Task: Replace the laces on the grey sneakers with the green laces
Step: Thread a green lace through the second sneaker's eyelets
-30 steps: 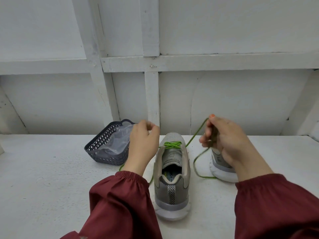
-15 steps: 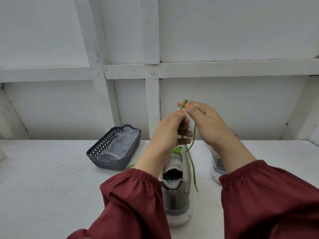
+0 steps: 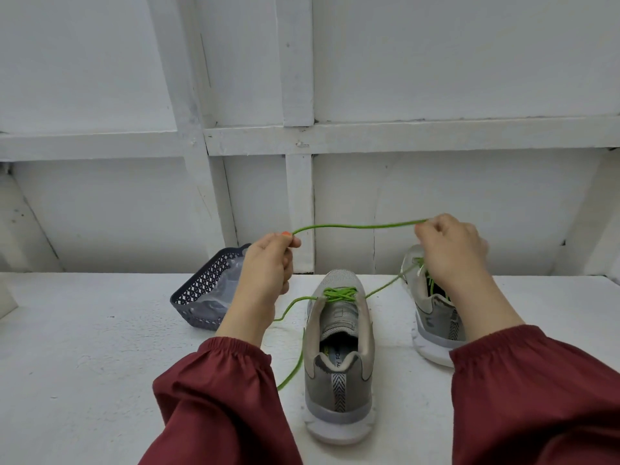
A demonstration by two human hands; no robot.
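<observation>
Pinching 1 green lace (image 3: 355, 225) stretched between them, the left hand (image 3: 268, 266) and right hand (image 3: 449, 253) are covering part of the basket (image 3: 198, 297) and the right sneaker (image 3: 432, 320).

a white painted table (image 3: 84, 364) with a rough, speckled top runs across the whole view and meets a white panelled wall (image 3: 469, 213) at the back. a grey sneaker (image 3: 339, 380) stands on it in the middle on its white sole, heel toward the camera and toe toward the wall. a second sneaker (image 3: 432, 317) stands to the right and a little further back, not touching the first, partly hidden by a sleeve (image 3: 536, 397). a dark blue lattice basket (image 3: 198, 297) sits to the left near the wall, with a clear plastic bag (image 3: 231, 286) in it. a stretch of green lace (image 3: 292, 370) lies on the table just left of the middle sneaker's heel. a white thing (image 3: 5, 297) at the far left edge is cut off and cannot be made out
</observation>
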